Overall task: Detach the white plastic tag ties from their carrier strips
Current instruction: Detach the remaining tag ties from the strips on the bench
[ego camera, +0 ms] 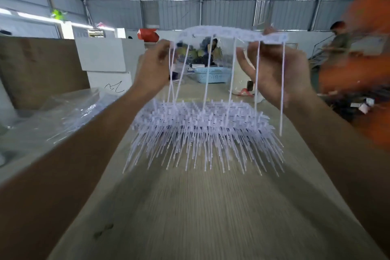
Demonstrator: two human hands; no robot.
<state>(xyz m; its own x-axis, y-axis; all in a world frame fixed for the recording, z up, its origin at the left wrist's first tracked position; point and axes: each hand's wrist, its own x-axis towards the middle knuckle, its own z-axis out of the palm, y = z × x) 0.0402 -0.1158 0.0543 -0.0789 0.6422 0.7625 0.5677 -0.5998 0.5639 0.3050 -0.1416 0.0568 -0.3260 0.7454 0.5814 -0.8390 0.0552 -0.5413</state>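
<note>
- The place is a big hall with grey metal walls; a long wooden table (211,207) runs forward from the camera.
- Both hands are raised over the table and hold up a white carrier strip (232,35) by its two ends, so it lies level in the air.
- The left hand (155,65) pinches the left end of the strip between its fingertips and thumb.
- The right hand (272,69) holds the right end; the palm faces the camera and the fingers are bent up to the strip. The picture is blurred here, so the exact grip is probably a pinch, but I cannot be sure.
- A few white tag ties (232,69) hang straight down from the strip, well apart from each other.
- Below them, a thick pile of tag ties (202,131) lies on the table, their thin ends pointing toward the camera.
- On the left side lies clear plastic wrapping (69,110), and behind it a white box (101,55).
- Far behind are a blue basket (212,74) and some people.
</note>
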